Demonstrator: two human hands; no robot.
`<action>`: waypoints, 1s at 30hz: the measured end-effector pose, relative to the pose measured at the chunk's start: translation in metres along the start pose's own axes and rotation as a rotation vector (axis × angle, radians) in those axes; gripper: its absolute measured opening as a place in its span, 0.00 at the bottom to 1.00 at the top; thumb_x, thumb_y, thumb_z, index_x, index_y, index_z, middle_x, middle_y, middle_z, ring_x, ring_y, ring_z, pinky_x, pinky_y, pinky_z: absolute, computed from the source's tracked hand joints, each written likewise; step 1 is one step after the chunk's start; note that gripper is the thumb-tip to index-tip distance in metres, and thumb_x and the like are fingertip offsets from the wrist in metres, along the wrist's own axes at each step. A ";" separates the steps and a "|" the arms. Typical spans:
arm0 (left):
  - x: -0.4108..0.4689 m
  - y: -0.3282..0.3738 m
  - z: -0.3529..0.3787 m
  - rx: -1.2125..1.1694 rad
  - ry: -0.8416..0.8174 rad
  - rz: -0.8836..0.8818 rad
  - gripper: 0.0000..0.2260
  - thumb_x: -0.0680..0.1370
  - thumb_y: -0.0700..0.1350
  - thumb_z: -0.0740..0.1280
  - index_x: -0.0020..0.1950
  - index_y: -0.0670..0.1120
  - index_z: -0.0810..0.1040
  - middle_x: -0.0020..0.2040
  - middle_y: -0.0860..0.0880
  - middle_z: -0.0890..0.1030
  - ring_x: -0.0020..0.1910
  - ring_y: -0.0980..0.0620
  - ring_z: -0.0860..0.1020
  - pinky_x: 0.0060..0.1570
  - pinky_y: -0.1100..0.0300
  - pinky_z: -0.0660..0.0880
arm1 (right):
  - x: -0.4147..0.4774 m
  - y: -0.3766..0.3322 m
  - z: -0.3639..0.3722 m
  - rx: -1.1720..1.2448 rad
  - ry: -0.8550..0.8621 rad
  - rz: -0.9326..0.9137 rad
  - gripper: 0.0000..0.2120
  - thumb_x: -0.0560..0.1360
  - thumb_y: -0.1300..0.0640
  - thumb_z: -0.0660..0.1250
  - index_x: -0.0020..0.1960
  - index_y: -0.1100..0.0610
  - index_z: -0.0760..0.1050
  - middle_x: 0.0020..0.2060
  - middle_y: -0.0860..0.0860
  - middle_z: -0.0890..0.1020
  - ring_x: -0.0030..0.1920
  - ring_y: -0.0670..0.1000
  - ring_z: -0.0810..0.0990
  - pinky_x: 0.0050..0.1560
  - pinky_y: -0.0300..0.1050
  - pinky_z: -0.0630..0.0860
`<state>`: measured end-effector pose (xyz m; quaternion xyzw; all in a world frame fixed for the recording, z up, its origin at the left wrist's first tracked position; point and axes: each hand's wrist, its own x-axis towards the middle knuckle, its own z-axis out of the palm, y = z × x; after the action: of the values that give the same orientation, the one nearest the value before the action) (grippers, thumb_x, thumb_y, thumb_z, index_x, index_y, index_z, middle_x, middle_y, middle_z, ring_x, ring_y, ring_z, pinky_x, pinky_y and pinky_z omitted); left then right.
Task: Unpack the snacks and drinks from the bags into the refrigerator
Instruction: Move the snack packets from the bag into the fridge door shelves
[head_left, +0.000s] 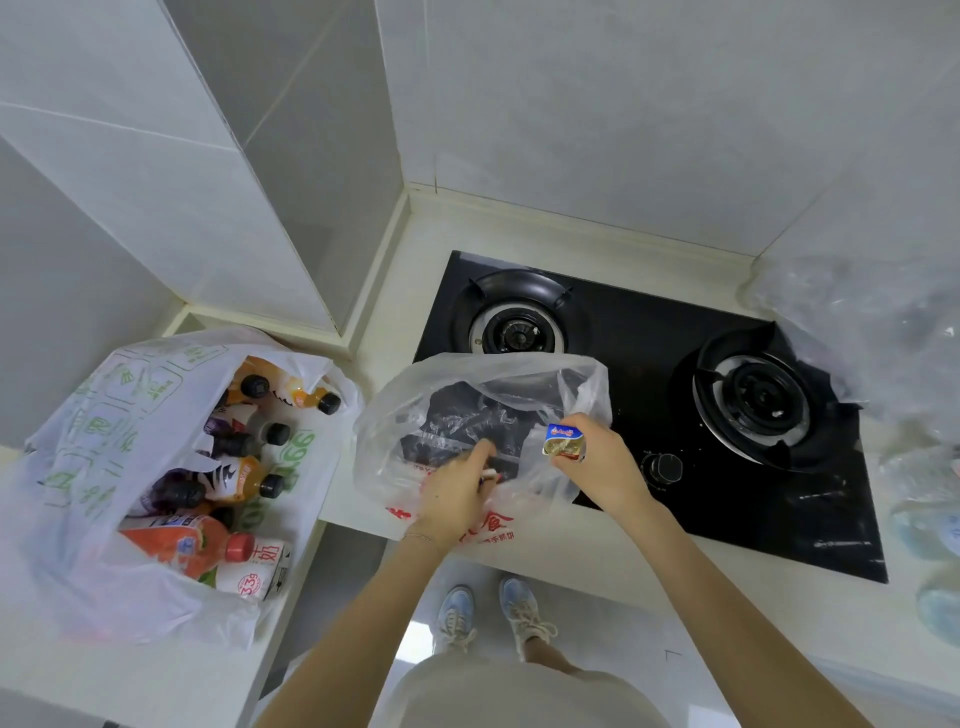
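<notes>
Translucent plastic bag with red print (467, 395) lies on the tabletop (597, 561); left hand (454, 493) grips its rim, right hand (597, 467) pinches a small blue-and-yellow snack packet (563, 440).

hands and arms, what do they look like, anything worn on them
Both forearms are bare, with no sleeves in view. The left hand has a thin chain bracelet at the wrist. The right hand shows no jewellery, gloves or watch. Nail detail is too small to tell.

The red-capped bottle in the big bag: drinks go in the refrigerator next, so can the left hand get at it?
Probably yes: the red-capped bottle lies uncovered at the open mouth of the big bag, though the left hand is gripping the clear bag.
</notes>
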<state>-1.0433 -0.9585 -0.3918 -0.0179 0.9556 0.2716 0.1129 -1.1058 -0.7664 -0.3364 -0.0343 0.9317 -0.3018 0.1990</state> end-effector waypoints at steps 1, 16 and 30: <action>0.001 -0.002 -0.002 -0.073 0.037 -0.033 0.14 0.78 0.43 0.66 0.63 0.48 0.70 0.52 0.49 0.81 0.47 0.48 0.79 0.44 0.53 0.76 | 0.000 -0.002 0.000 0.036 0.004 -0.003 0.18 0.74 0.54 0.71 0.62 0.51 0.72 0.51 0.48 0.79 0.48 0.47 0.78 0.47 0.40 0.77; -0.006 0.005 -0.074 -1.022 0.203 -0.277 0.07 0.77 0.37 0.69 0.54 0.45 0.76 0.52 0.44 0.80 0.46 0.52 0.82 0.35 0.65 0.79 | -0.006 -0.056 0.006 0.440 0.028 -0.096 0.18 0.70 0.59 0.76 0.56 0.49 0.74 0.49 0.45 0.79 0.49 0.43 0.80 0.47 0.34 0.76; -0.111 0.056 -0.064 -1.072 0.756 -0.517 0.09 0.77 0.39 0.70 0.53 0.40 0.71 0.46 0.43 0.83 0.37 0.52 0.82 0.36 0.60 0.80 | -0.019 -0.058 -0.003 0.596 -0.551 -0.279 0.21 0.67 0.69 0.75 0.55 0.54 0.75 0.48 0.55 0.83 0.47 0.50 0.83 0.50 0.40 0.78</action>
<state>-0.9537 -0.9477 -0.2848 -0.3907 0.6288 0.6447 -0.1904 -1.0930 -0.8092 -0.2943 -0.1802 0.7022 -0.5616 0.3988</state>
